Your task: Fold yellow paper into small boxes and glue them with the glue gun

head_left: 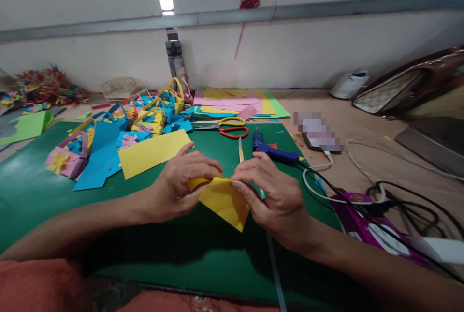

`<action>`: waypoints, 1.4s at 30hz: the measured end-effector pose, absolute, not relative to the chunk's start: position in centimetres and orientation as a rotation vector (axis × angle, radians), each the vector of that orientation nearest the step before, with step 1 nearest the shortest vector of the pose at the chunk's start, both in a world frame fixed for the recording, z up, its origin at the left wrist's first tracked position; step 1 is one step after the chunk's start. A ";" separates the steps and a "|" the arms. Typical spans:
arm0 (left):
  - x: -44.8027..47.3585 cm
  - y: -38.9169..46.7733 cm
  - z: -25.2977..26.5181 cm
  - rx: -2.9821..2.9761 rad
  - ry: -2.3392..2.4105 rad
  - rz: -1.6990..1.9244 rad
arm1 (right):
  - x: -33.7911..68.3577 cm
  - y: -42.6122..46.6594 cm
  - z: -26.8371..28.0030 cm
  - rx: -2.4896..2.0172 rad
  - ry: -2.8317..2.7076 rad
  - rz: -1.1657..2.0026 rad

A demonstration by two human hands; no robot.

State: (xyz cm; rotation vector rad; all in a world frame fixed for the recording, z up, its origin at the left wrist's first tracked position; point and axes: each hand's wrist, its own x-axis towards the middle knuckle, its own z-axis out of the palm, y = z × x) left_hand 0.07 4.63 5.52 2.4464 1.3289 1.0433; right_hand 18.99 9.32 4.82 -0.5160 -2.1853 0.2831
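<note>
Between both hands, above the green mat (145,244), is a folded sheet of yellow paper (226,200). My left hand (181,184) pinches its left end with thumb and fingers. My right hand (275,196) grips the upper right part, its thumb pressed on the folded top edge. One corner of the sheet points down toward me. Beyond my left hand lies a flat yellow paper strip (155,153), partly over blue paper pieces (99,157). Just past my right hand are a craft knife (240,150) and a blue glue gun (277,151).
Scissors (232,131) with red and yellow handles lie at the mat's far edge. Small paper baskets (148,113) crowd the far left. Stacked coloured paper (239,101) is behind the scissors. On the right are a phone (319,133), cables and a purple power strip (373,225).
</note>
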 end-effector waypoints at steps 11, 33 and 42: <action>0.5 4.6 5.1 2.261 1.313 1.097 | 18.7 9.3 4.5 -0.456 -2.203 0.239; 0.5 4.7 5.1 2.151 1.262 1.129 | 18.6 9.2 4.3 -0.493 -2.133 0.471; 0.4 4.7 5.1 2.184 1.272 1.110 | 18.5 9.0 4.9 -0.604 -2.112 0.652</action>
